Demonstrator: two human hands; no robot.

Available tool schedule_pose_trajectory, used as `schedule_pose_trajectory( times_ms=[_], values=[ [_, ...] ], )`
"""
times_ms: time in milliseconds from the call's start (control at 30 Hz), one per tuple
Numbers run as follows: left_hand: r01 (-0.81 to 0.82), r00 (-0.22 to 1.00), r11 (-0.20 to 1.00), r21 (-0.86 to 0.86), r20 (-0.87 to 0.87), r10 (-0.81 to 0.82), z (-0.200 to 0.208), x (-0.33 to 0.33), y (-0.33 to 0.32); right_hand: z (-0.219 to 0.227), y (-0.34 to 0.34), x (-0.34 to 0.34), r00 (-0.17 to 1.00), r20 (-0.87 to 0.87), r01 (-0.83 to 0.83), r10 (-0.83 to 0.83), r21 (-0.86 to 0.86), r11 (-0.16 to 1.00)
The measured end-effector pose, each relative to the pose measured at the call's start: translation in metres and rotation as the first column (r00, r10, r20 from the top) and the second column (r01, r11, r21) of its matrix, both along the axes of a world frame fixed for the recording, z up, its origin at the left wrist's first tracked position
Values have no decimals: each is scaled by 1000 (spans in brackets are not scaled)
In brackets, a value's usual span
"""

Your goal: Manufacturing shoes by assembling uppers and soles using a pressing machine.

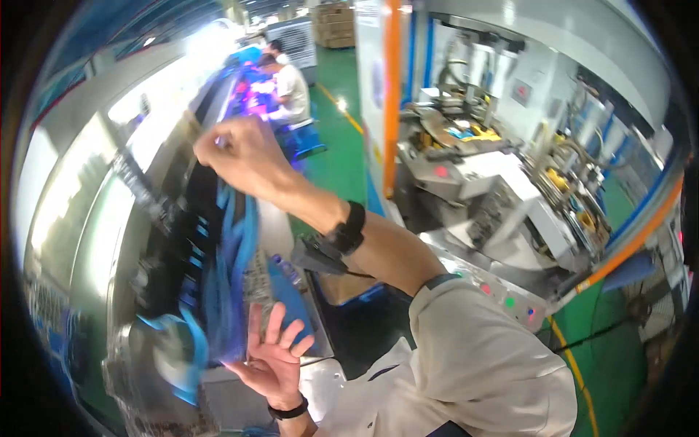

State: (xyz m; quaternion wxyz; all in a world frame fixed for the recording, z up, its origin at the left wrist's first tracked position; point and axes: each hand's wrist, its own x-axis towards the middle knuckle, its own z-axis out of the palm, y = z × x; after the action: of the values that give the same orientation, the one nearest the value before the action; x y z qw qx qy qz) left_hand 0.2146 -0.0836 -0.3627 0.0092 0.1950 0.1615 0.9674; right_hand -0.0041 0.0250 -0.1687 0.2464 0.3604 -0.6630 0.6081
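My right hand (pixel 244 154) is raised high, reaching across to the left with its fingers curled closed. What it grips, if anything, I cannot make out. Just below it, long blue strips (pixel 227 273) run down along a dark bench, blurred; whether they reach the fingers is unclear. Lower down, my left hand (pixel 275 357) lies palm up with fingers spread, holding nothing, its thumb near the strips' lower end. Beside it at the left, a blue band (pixel 191 349) curves around a blurred, pale, clear-looking bundle.
A machine (pixel 495 189) with metal fixtures and hoses stands at the right behind an orange post (pixel 392 102). Coloured buttons (pixel 510 301) sit on its front panel. Farther along the bench, two people (pixel 290 91) sit. Cardboard boxes (pixel 335 25) are stacked at the back.
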Motion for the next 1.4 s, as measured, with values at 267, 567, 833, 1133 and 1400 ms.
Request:
schedule_pose_trajectory(
  times_ms=[267,567,833,1133,1400],
  values=[
    [605,781,791,87,124,-612,-25,-4,255,-126,346,82,932,278,201,-232,136,970],
    [286,954,647,-707,145,-264,-70,-37,535,-282,616,237,853,521,264,-16,-405,875],
    [196,759,249,-949,-14,-651,-113,-93,738,-324,773,304,227,805,961,-549,-91,262],
    [-391,906,-135,-911,-355,-231,-241,-241,946,-308,850,371,0,690,989,-724,-109,-103],
    [-105,994,68,-992,-106,-16,-241,-263,926,-260,909,322,-232,518,972,-823,164,-170]
  ],
)
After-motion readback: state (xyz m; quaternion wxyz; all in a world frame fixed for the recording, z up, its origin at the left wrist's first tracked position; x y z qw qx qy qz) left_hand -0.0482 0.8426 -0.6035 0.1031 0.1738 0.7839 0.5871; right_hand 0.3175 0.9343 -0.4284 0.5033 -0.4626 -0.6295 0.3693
